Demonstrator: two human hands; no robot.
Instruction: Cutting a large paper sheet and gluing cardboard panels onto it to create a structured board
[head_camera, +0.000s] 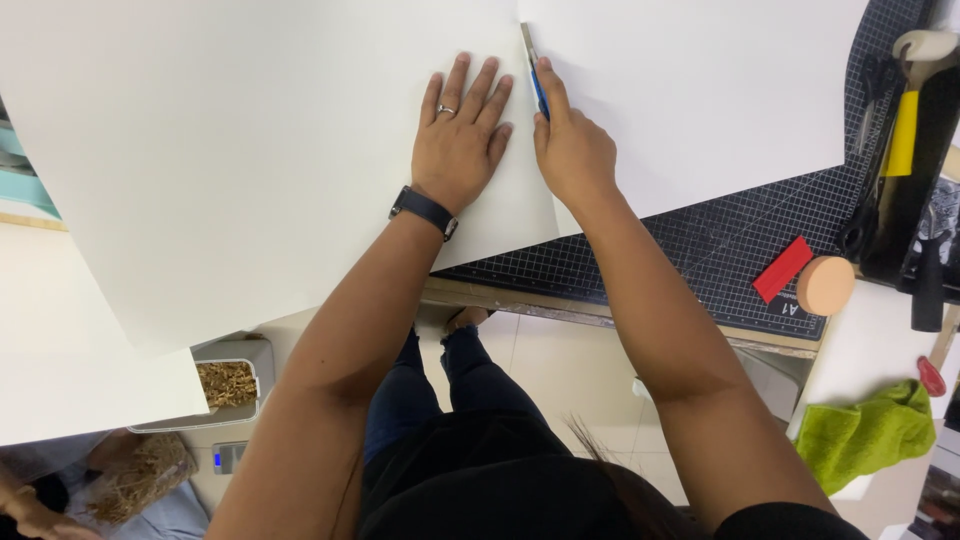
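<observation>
Flat on a large white sheet (250, 170), the left hand (462, 140) is pressed palm down, its fingers spread slightly and pointing away from the body; a ring is worn on one finger and a dark watch (425, 211) is strapped round the wrist. Just beside it, to the right, a blue-handled cutting knife (534, 75) is gripped by the right hand (572, 150), the fingers curled round the handle and the index finger laid straight along its top, with the metal tip set at the cut line that divides the sheet. The cut is seen running between the two hands, so that a second white piece (700, 90) lies to the right of the blade. Both pieces are spread over a dark gridded cutting mat (700, 250) at the edge of a worktable. On the mat's near right corner a red wedge-shaped block (783, 269) is lying, touching or nearly touching a round peach-coloured disc (826, 285). Further right, a yellow-and-black tool (905, 130) and what seems to be a pair of scissors are propped, though that corner is too cluttered to be read with certainty. A green cloth (865, 432) is draped below the table edge, and a container of straw-like filling (227, 385) is visible under the sheet on the left.
</observation>
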